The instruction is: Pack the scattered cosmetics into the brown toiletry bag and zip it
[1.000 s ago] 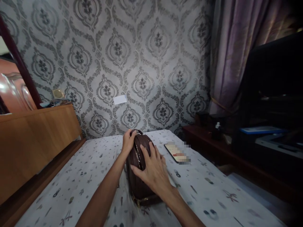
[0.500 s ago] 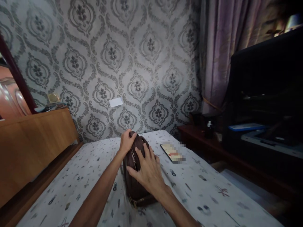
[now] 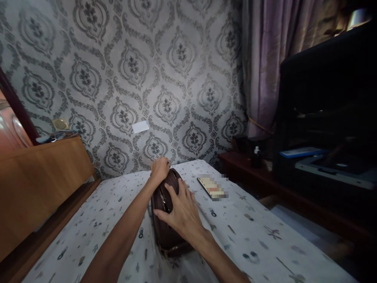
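Note:
A dark brown leather-look bag (image 3: 167,232) with metal zippers lies on the bed, pointing away from me. At its far end my left hand (image 3: 160,168) is closed, its fingers curled over the bag's top edge. What exactly the fingertips pinch is hidden. My right hand (image 3: 184,208) rests on the bag's upper side, thumb and fingers spread apart on either side of a zipper line. The zipper (image 3: 164,200) shows between that thumb and forefinger.
A phone (image 3: 211,188) with a lit, blurred screen lies right of the bag on the patterned bedsheet (image 3: 118,224). A wooden headboard-like panel (image 3: 44,177) stands left. At right are a dark red shelf (image 3: 235,159), a small pump bottle (image 3: 256,157) and a large black object (image 3: 324,94).
My left hand has turned, its fingers curling further over the bag's far end. My right hand stays spread on the bag. The view has shifted slightly.

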`<move>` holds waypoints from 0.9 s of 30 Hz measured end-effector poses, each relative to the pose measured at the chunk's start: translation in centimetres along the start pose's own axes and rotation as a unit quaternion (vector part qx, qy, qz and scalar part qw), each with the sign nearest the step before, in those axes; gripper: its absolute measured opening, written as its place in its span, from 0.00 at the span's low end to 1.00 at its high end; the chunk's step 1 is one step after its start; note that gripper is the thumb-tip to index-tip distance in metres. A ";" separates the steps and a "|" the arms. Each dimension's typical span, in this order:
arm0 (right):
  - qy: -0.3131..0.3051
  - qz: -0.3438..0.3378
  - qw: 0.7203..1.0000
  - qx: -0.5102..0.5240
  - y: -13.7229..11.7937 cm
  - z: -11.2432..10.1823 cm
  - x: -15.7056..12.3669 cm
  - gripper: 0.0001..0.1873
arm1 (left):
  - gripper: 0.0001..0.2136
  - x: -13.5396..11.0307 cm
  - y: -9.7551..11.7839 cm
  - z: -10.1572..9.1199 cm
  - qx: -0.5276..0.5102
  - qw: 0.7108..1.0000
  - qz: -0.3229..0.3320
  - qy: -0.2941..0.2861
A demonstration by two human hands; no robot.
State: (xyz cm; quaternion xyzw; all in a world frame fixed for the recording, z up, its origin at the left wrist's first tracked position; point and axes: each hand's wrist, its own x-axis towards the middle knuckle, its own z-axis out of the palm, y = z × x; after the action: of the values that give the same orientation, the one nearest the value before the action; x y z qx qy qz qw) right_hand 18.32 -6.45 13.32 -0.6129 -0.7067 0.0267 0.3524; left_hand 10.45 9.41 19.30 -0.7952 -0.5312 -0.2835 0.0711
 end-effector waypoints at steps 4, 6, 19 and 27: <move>0.009 -0.006 1.000 0.011 0.0 0.0 0.1 0.39 | 0.09 -0.4 -0.4 0.6 -0.034 0.999 0.013 0.026; 0.007 -0.006 1.000 0.018 0.1 0.0 0.2 0.39 | 0.09 -0.5 -0.6 0.7 -0.058 0.997 0.027 0.036; -0.010 0.000 1.000 0.014 0.1 -0.2 0.8 0.42 | 0.11 -2.0 -1.1 -0.6 -0.190 0.974 0.125 0.004; 0.021 -0.063 0.986 0.155 3.0 -0.4 1.3 0.37 | 0.05 -2.7 -1.0 -0.7 -0.181 0.978 0.095 -0.032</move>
State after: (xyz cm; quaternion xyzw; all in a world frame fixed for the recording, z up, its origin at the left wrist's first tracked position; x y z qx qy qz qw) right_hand 21.12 -4.69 12.85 -0.5054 -0.7238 0.1004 0.4588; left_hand 8.50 7.36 18.29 -0.8505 -0.3949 -0.3415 -0.0641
